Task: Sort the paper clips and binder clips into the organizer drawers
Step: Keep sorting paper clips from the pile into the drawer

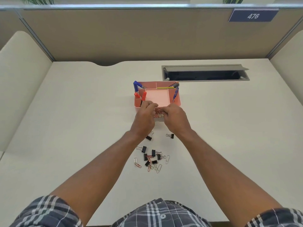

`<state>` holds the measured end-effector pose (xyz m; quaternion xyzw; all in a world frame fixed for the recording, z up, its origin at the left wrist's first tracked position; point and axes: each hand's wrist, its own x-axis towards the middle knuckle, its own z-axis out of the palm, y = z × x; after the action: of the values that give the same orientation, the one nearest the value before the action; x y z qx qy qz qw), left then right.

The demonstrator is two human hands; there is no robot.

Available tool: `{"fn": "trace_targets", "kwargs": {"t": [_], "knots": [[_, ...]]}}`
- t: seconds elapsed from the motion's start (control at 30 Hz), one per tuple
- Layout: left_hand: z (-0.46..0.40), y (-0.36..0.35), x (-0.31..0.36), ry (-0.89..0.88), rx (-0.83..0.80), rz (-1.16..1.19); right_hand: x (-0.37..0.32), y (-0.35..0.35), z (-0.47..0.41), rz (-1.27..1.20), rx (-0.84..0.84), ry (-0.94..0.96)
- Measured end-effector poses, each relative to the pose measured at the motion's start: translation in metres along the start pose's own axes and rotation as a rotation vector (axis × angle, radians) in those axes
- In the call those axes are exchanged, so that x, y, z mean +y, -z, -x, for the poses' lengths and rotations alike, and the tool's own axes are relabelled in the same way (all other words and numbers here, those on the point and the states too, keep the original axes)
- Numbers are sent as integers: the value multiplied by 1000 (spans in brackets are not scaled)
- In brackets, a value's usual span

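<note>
- Reaching forward over the pale desk, both hands are meeting at the front of the pink organizer, above a drawer pulled out toward the person.
- The left hand and the right hand are curling their fingers in toward each other over a small heap of paper clips; fingertips are touching the heap, but whether either hand is actually pinching a clip cannot be told.
- The drawer itself is lying mostly hidden under the hands; the thin wire loops inside are showing copper-red and silver.
- Eight black binder clips are lying on the desk nearer the person: one beside the left wrist, one beside the right wrist, and six bunched in a loose cluster between the forearms, each a small folded wedge with silver wire handles.
- About seven loose paper clips are lying in and around that cluster, some silver and some red, several overlapping the binder clips.
- The organizer is looking like smooth matte plastic with rounded corners, one square middle tray and narrow side pockets.
- Two red markers and blue pens are standing tilted in the pockets.
</note>
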<state>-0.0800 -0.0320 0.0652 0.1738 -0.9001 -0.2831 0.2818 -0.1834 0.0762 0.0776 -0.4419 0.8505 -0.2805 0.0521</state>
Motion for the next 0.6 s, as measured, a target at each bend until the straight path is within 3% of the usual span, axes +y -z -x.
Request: {"fn": "trace_targets", "kwargs": {"t": [0.27, 0.37, 0.47, 0.6], "knots": [[25, 9, -2, -4, 76, 65, 1, 2, 26, -147, 33, 39], [54, 10, -12, 33, 15, 67, 5, -7, 51, -134, -190, -15], [91, 9, -22, 167, -171, 87, 7, -23, 77, -74, -440, -80], [130, 11, -29, 236, -322, 71, 5, -47, 106, -5, -517, -17]]}}
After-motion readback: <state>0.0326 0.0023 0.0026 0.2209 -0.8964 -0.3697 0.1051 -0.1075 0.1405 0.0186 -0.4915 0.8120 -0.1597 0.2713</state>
